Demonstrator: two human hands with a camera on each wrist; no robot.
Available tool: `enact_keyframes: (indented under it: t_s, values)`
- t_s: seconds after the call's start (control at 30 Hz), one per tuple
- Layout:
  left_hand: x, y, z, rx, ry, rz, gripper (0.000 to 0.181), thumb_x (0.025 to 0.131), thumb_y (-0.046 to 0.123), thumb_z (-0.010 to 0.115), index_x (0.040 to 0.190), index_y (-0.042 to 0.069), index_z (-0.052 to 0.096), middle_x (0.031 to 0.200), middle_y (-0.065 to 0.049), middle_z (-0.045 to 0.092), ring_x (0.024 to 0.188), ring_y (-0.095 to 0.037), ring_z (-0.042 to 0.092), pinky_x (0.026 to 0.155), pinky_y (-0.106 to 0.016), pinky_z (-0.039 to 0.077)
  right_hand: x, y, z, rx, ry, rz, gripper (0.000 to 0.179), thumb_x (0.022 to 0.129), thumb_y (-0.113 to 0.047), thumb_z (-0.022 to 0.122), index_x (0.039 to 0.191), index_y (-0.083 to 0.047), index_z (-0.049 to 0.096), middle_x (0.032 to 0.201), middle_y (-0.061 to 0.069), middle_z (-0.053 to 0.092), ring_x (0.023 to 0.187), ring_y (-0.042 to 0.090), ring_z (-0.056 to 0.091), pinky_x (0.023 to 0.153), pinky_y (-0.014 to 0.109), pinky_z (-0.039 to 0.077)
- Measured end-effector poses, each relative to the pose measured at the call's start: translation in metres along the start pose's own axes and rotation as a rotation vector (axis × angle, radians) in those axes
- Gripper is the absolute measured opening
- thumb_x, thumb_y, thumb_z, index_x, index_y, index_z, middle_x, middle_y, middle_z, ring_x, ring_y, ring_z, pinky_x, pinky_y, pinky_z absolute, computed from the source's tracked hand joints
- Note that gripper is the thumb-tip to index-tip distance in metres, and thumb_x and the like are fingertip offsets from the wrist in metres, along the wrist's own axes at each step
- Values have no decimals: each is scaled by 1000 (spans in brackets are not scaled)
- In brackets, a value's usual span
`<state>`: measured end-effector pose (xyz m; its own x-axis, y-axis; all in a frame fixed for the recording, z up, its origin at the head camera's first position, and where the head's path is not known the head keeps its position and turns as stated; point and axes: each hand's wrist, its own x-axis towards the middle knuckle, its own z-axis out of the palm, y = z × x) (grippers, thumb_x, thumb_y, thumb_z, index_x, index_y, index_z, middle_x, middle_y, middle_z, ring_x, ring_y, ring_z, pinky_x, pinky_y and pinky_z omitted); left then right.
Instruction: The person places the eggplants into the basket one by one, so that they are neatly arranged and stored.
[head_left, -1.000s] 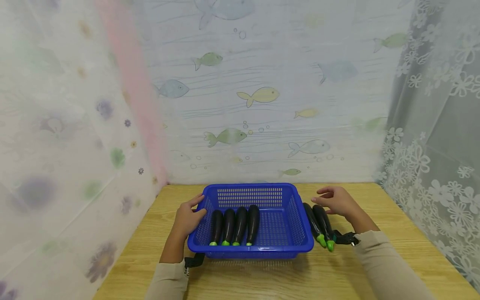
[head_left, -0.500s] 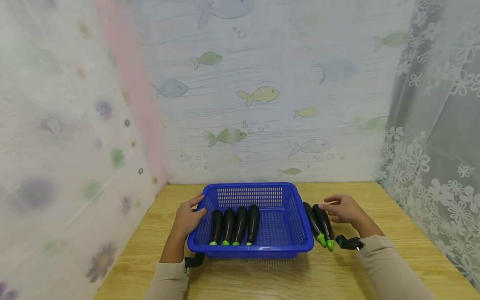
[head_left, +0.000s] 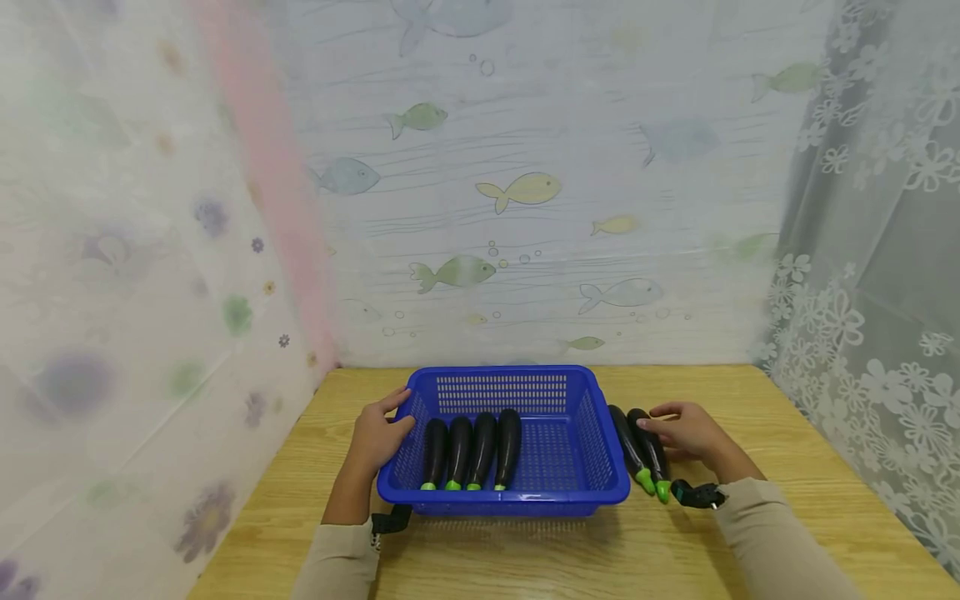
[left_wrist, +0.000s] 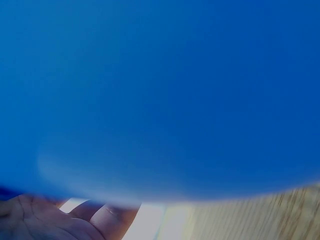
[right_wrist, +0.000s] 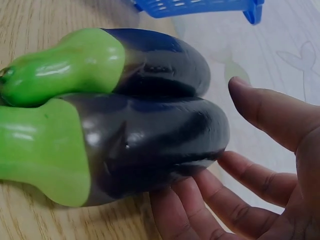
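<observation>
A blue plastic basket (head_left: 502, 497) stands on the table, with several dark eggplants (head_left: 508, 450) side by side in its left half. My left hand (head_left: 377, 437) holds the basket's left rim; in the left wrist view the blue basket wall hides most of that hand. Right of the basket lie two more eggplants, an inner one (head_left: 632, 446) and an outer one (head_left: 651, 454), green stem ends toward me. My right hand (head_left: 690, 433) is at the outer eggplant. In the right wrist view its fingers (right_wrist: 240, 207) reach along that eggplant's side, while the thumb stands apart from it.
The wooden table (head_left: 480, 558) meets a fish-patterned sheet (head_left: 525, 250) at the back. A flower-patterned sheet (head_left: 150, 333) borders the left, and a lace curtain (head_left: 885, 333) hangs at the right. A black wrist camera (head_left: 696, 494) sits close to the outer eggplant's stem.
My right hand has drawn back from above the two loose eggplants, then lowered to the outer one's right side. The left hand and the basket have kept their places.
</observation>
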<state>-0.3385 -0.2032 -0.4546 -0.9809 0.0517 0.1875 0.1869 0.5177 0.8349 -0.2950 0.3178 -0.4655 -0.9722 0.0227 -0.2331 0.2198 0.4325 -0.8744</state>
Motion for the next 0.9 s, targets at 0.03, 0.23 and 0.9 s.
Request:
enact_keyframes:
  t_s: [0.03, 0.23, 0.9]
  values:
    - [0, 0, 0, -2, -2, 1, 60, 91, 16, 65, 150, 12, 56, 159, -2, 50, 124, -41, 66, 79, -42, 64, 0, 0, 1, 2, -4, 0, 78, 97, -38, 71, 150, 10, 39, 144, 37, 50, 115, 34, 67, 85, 44, 63]
    - [-2, 1, -1, -10, 1, -3, 60, 91, 17, 66, 149, 13, 57, 158, -1, 51, 124, -41, 66, 80, -43, 64, 0, 0, 3, -10, -8, -1, 75, 98, -35, 70, 151, 9, 39, 143, 36, 51, 118, 37, 65, 84, 44, 63]
    - [-2, 2, 0, -12, 14, -14, 59, 91, 16, 67, 149, 14, 57, 158, 0, 51, 125, -42, 64, 81, -45, 64, -2, -2, 1, -58, 11, -17, 73, 98, -33, 71, 149, 10, 42, 137, 34, 57, 104, 26, 70, 80, 42, 64]
